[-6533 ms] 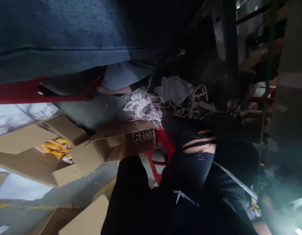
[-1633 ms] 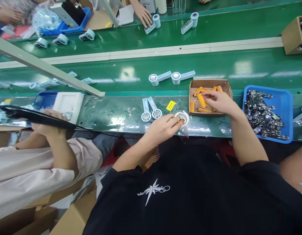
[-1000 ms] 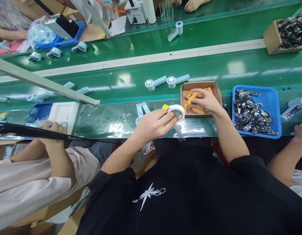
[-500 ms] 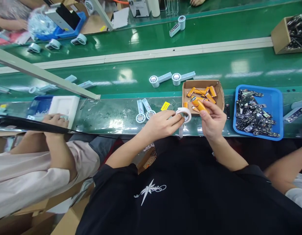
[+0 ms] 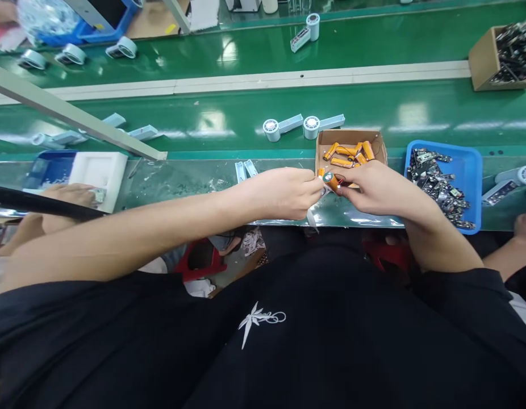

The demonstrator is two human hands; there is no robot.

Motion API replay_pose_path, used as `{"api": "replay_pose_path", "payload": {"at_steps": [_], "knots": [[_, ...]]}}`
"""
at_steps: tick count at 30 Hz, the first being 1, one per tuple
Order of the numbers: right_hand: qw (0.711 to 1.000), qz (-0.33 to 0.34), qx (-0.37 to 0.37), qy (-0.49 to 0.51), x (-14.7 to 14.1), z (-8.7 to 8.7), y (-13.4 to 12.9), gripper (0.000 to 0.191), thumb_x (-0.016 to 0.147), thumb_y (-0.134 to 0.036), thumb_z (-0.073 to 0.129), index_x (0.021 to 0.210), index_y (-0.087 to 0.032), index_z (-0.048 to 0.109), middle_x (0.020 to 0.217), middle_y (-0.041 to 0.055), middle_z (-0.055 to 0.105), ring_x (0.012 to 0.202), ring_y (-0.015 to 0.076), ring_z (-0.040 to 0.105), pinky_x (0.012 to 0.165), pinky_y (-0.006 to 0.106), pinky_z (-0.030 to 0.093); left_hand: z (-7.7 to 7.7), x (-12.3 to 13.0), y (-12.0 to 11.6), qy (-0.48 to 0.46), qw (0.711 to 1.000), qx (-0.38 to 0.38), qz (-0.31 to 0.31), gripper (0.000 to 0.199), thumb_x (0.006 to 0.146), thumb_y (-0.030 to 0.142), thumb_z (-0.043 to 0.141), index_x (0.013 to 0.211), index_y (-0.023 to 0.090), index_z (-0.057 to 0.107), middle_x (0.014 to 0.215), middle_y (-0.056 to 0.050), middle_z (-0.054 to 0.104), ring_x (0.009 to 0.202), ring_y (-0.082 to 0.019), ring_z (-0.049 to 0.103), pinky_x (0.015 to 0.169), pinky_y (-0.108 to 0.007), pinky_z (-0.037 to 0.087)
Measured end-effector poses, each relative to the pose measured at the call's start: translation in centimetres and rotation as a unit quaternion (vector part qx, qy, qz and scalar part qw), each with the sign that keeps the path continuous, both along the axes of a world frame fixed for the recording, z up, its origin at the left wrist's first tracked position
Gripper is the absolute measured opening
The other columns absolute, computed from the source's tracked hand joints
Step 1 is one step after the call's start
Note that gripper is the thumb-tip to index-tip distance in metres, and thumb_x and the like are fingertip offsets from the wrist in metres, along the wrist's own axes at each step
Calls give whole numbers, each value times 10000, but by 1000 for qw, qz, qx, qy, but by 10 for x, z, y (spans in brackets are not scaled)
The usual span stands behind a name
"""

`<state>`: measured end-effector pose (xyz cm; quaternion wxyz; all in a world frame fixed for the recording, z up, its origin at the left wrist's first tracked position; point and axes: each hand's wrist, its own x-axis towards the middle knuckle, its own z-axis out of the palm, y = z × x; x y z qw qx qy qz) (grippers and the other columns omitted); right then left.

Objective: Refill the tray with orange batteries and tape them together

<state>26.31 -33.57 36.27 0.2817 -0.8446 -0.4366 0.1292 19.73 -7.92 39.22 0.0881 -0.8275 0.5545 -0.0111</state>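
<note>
In my right hand (image 5: 376, 184), closed, is an orange cylindrical battery (image 5: 332, 181), its round teal-and-white end facing left. My left hand (image 5: 291, 193) is closed, its fingertips pinched beside that end; what they grip is hidden. A strip of white tape (image 5: 312, 219) hangs just below the left fingertips. Only a small whitish part of what looks like the tape roll shows between the hands. Behind them, a shallow cardboard box (image 5: 349, 136) holds several orange batteries (image 5: 342, 162).
Right of the box stands a blue tray (image 5: 474, 182) of small circuit boards (image 5: 435, 179). Light-blue handheld fan bodies (image 5: 272, 130) lie on the green belt (image 5: 203, 122). At left, a slanted metal post (image 5: 79, 116) crosses the bench; a co-worker's hand (image 5: 71, 194) rests near a white foam tray (image 5: 101, 176).
My hands have come together at the battery, and my left arm has stretched out across the front. The tape roll, plainly visible in the left hand before, is now mostly hidden. The view has shifted.
</note>
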Motion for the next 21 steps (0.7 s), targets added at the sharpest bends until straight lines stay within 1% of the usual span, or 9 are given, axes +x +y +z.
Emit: {"api": "replay_pose_path", "payload": {"at_steps": [3,5,9,11,13,15,17,19,21], "knots": [[998,-14,22,59,3,-5,1,225,931,-417,812,809,-238,753,730,5,715,820,242,729,938,421,596,-3,1,0,51,998,-5,22,326,1029,90,499,929,246,766,953,-80,721,998,-250,679,876,-427,564],[983,-75,126,112,-3,-21,5,322,879,-529,886,806,-247,749,749,2,733,852,253,758,951,448,641,-7,-2,2,49,996,-37,58,329,1059,153,465,999,239,777,966,-102,718,997,-271,695,864,-466,578],[854,-249,423,171,-26,-70,33,560,934,-786,738,1166,-276,763,1135,48,826,1150,294,799,989,483,707,-31,-12,-1,-21,977,-150,152,403,1124,232,364,1201,190,757,957,-129,717,922,-275,718,778,-481,577],[804,-288,486,187,-25,-88,42,620,937,-808,715,1278,-291,716,1271,65,806,1294,311,762,1042,508,704,-58,-18,-12,-49,956,-209,200,388,1143,230,371,1200,176,751,923,-120,719,875,-249,711,756,-443,551],[784,-304,507,190,-7,-97,33,588,914,-759,776,1267,-294,704,1322,80,792,1346,321,739,1095,526,688,-95,-29,-26,-41,942,-255,216,337,1154,245,431,1156,186,762,882,-98,726,840,-220,704,754,-400,529],[758,-327,544,149,21,-95,2,506,906,-689,812,1210,-297,712,1337,84,786,1329,305,749,1129,504,672,-138,-47,-35,13,935,-277,218,266,1142,267,521,1127,214,782,885,-79,759,834,-199,714,763,-361,530],[701,-363,611,55,39,-89,-39,429,915,-635,801,1163,-293,724,1316,74,790,1276,262,775,1106,434,672,-175,-66,-33,79,921,-274,266,187,1100,254,620,1133,219,800,969,-86,815,868,-197,746,776,-336,554],[696,-372,612,44,35,-85,-73,455,860,-572,882,1187,-289,741,1292,80,798,1207,253,804,996,392,703,-198,-73,-18,103,904,-269,317,149,1040,250,723,1143,190,812,1074,-116,846,925,-214,778,792,-325,584],[708,-378,589,90,15,-88,-90,598,724,-519,1007,1217,-303,744,1102,75,836,1025,278,848,826,389,736,-203,-58,3,107,895,-277,332,173,1012,304,775,1121,178,822,1107,-123,854,974,-228,793,837,-325,609]]}}
